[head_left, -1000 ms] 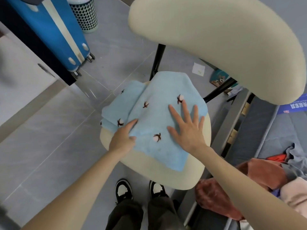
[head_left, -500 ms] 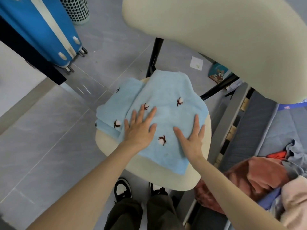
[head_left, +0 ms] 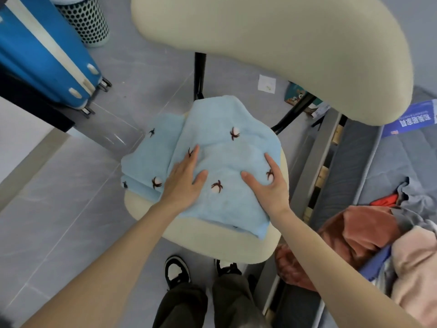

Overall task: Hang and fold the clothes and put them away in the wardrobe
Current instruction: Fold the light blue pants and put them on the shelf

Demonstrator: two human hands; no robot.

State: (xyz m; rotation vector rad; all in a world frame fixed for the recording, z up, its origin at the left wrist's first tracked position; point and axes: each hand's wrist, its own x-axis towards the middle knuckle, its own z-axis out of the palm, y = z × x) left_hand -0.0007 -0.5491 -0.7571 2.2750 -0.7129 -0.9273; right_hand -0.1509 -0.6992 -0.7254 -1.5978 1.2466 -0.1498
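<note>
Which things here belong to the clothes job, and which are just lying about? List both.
Job: light blue garment on the chair seat; left hand and right hand pressing it flat; clothes pile on the bed.
Lying about: blue suitcase; mesh bin; paper scrap.

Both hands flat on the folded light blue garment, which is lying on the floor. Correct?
Not quite. The left hand and right hand do rest flat on the folded light blue garment, but it lies on the cream chair seat, not on the floor. The head view shows this.
</note>
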